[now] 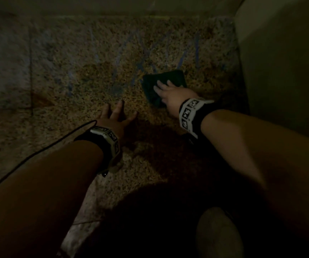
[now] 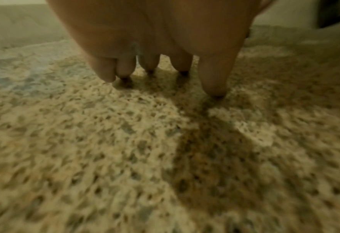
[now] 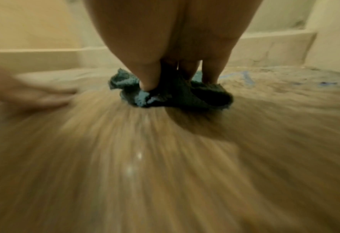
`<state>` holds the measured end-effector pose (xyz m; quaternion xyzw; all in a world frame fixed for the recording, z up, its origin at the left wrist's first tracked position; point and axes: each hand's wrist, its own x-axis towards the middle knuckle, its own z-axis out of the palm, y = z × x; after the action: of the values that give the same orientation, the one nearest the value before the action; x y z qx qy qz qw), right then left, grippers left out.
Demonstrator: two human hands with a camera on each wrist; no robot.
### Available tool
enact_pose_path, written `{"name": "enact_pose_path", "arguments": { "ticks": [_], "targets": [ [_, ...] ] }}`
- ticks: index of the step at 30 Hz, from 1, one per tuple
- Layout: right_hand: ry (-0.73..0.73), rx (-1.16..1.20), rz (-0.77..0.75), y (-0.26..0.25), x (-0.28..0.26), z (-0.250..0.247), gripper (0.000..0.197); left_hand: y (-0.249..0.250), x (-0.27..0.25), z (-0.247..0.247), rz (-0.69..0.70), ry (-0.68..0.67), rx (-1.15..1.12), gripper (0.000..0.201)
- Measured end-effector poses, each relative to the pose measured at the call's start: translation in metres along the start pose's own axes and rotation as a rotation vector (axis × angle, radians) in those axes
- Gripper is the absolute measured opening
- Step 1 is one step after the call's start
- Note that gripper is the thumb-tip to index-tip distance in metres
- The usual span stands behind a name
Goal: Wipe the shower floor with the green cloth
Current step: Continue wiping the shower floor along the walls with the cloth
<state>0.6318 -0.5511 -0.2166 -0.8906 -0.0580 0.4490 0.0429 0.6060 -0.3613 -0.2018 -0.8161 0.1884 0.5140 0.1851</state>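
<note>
The shower floor (image 1: 86,75) is speckled beige stone, dimly lit, with faint blue streaks (image 1: 144,56) across its far half. The green cloth (image 1: 159,77) lies bunched on it at centre right. My right hand (image 1: 170,92) presses down on the cloth with extended fingers; in the right wrist view the thumb and fingers (image 3: 212,74) dig into the crumpled cloth (image 3: 185,97), and the floor is motion-blurred. My left hand (image 1: 115,116) rests spread on the bare floor to the cloth's lower left, its fingertips (image 2: 215,88) touching the stone (image 2: 105,141).
A pale wall (image 1: 284,67) rises close on the right, just beyond the cloth. A light ledge (image 1: 112,6) runs along the far edge. A tile seam (image 1: 31,75) crosses the left side. A black cable (image 1: 38,151) trails from my left wrist. My knee (image 1: 217,233) is at the bottom.
</note>
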Motion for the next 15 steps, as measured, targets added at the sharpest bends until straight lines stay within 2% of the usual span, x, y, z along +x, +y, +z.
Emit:
{"name": "enact_pose_path", "arguments": {
  "ticks": [3,5,9,13,15],
  "targets": [
    [-0.043,-0.004,0.063,-0.015,0.015,-0.023,0.065,-0.006,0.0,-0.003,0.038,-0.016,0.008,0.109],
    [-0.064,-0.005,0.086,-0.02,0.014,-0.024,0.064,-0.015,0.003,0.003,0.065,0.031,-0.028,0.096],
    [-0.085,-0.017,0.054,-0.029,-0.008,0.002,0.062,-0.033,0.011,0.017,0.119,0.153,0.033,0.085],
    [-0.12,-0.036,0.038,-0.044,-0.016,0.029,0.059,-0.049,0.01,0.022,0.073,0.154,-0.031,0.085],
    [-0.078,-0.023,0.048,-0.045,-0.019,0.031,0.058,-0.058,0.01,0.024,0.077,0.161,-0.068,0.083]
  ]
}}
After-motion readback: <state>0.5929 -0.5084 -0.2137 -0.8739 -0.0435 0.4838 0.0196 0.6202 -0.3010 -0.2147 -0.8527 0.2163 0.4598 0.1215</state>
